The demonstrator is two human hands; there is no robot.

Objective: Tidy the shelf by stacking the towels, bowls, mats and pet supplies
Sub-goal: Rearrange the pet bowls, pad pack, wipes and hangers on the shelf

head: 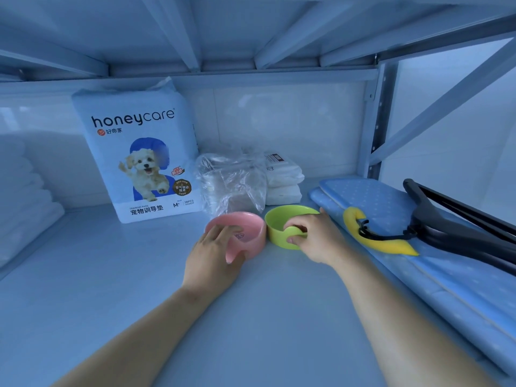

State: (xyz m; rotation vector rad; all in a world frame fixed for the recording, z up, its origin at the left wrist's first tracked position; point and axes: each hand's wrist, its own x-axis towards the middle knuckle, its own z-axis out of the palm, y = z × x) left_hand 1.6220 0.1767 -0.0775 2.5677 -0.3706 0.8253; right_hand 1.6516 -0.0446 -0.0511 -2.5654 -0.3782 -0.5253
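A pink bowl (pixel 251 233) and a green bowl (pixel 282 224) stand side by side on the shelf board (pixel 111 275), touching or nearly so. My left hand (pixel 212 258) grips the pink bowl's near rim, fingers inside and thumb on the outer wall. My right hand (pixel 315 238) grips the green bowl's near rim the same way. Folded white towels (pixel 25 196) are stacked at the far left. Blue dotted mats (pixel 391 219) lie along the right side.
A tall pack of pet training pads (pixel 139 152) stands at the back. Beside it are a clear plastic bag (pixel 231 182) and white packets (pixel 282 180). A black and yellow scooper tool (pixel 418 233) lies on the mats. Shelf beams hang low overhead.
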